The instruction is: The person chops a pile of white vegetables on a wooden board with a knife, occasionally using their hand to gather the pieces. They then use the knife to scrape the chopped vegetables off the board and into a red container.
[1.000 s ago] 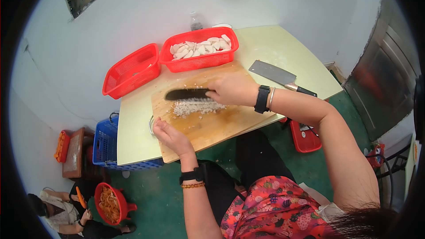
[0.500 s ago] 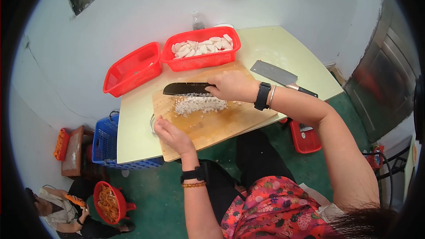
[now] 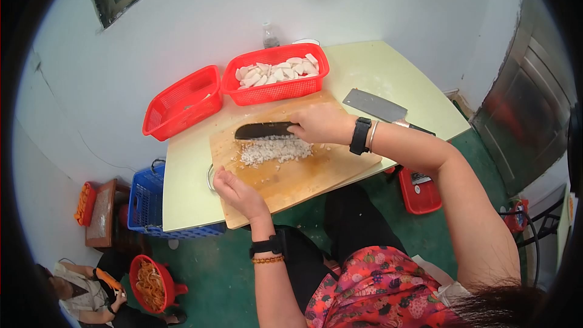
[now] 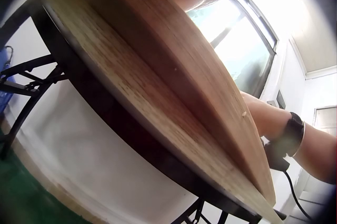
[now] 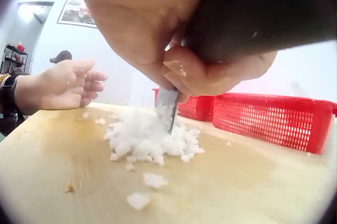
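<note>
My right hand (image 3: 322, 126) grips a knife with a dark blade (image 3: 261, 130), fingers curled round it. Its edge stands in a heap of finely chopped white pieces (image 3: 273, 149) on the wooden cutting board (image 3: 291, 185). In the right wrist view the blade (image 5: 167, 109) cuts down into the white bits (image 5: 139, 134). My left hand (image 3: 241, 193) rests at the board's near left edge, its fingers loosely bent and holding nothing. Close up in the left wrist view is the board's thick edge (image 4: 174, 66).
Behind the board stand a red basket (image 3: 276, 94) of white slices and a second red basket (image 3: 182, 123). A cleaver (image 3: 375, 104) lies on the table (image 3: 419, 94) at right. On the floor at left, a seated person (image 3: 82, 294) holds a carrot beside a red tub (image 3: 170, 288).
The knife was blurred in motion a second ago; it now sits slightly farther right along the heap. My left hand has stayed at the board's edge. The view has tilted slightly.
</note>
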The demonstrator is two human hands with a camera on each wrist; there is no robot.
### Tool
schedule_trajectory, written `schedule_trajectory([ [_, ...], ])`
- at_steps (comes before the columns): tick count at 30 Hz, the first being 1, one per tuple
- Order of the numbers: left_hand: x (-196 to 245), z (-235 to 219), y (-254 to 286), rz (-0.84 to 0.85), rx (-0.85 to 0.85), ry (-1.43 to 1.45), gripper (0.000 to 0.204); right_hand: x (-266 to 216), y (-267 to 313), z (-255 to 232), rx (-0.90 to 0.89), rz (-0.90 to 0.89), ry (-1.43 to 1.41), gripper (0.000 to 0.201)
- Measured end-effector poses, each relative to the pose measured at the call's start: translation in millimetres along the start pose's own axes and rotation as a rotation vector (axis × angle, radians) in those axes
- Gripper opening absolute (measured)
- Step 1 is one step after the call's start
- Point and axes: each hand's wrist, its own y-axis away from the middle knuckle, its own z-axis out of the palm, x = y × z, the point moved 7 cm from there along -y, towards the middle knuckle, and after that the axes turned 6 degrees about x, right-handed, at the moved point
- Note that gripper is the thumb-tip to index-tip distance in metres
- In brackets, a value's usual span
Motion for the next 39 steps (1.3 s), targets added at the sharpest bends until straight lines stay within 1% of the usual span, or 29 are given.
schedule_trajectory([
  [4,-0.1,-0.4,1.8,-0.005,-0.023,-0.026,0.048,0.5,1.3,-4.3,0.067,0.008,-0.038,0.028],
  [7,-2.2,0.4,0.2,0.003,-0.007,-0.015,0.049,-4.3,8.1,5.2,-0.023,-0.036,-0.01,0.028],
  [8,-4.2,0.1,-0.1,0.007,0.002,-0.008,0.049,-0.2,5.8,6.7,-0.08,0.014,-0.034,0.029],
  [11,2.1,-1.0,2.2,0.004,-0.002,-0.006,0.049,1.1,0.3,3.5,0.006,0.014,-0.019,0.029],
  [14,4.3,-0.4,1.9,0.002,-0.017,-0.034,0.049,-10.5,6.5,3.1,-0.037,-0.033,-0.028,0.029],
  [17,-2.2,-0.6,0.3,-0.013,-0.016,-0.006,0.048,-7.4,3.9,7.1,-0.101,0.038,-0.047,0.029],
  [20,3.8,-1.3,2.3,0.022,-0.004,-0.02,0.047,-7.3,-0.5,3.5,-0.013,0.029,-0.049,0.029],
  [23,3.2,-1.1,1.6,0.02,-0.006,-0.033,0.047,-18.4,9.0,11.6,-0.084,-0.033,-0.016,0.029],
  [26,0.1,-0.8,0.6,0.002,-0.008,-0.02,0.047,-11.1,0.2,17.1,-0.11,0.002,-0.086,0.029],
  [29,2.5,-0.7,1.1,0.032,-0.014,-0.02,0.047,-18.8,0.7,2.6,0.003,-0.028,-0.076,0.028],
  [32,5.4,-1.3,1.5,0.039,-0.001,-0.037,0.047,-23.5,10.3,18.1,-0.105,-0.028,0.002,0.028],
  [35,2.2,-1.1,0.5,0.015,-0.005,-0.028,0.048,-19.2,2.3,17.7,-0.074,-0.049,-0.063,0.028],
  [38,2.2,-0.8,1.3,0.034,-0.006,-0.013,0.048,-24.8,2.5,3.5,0.037,-0.061,-0.07,0.029],
  [39,2.9,-0.9,1.8,0.032,-0.007,-0.027,0.048,-26.9,5.4,6.1,-0.014,-0.057,-0.039,0.029],
])
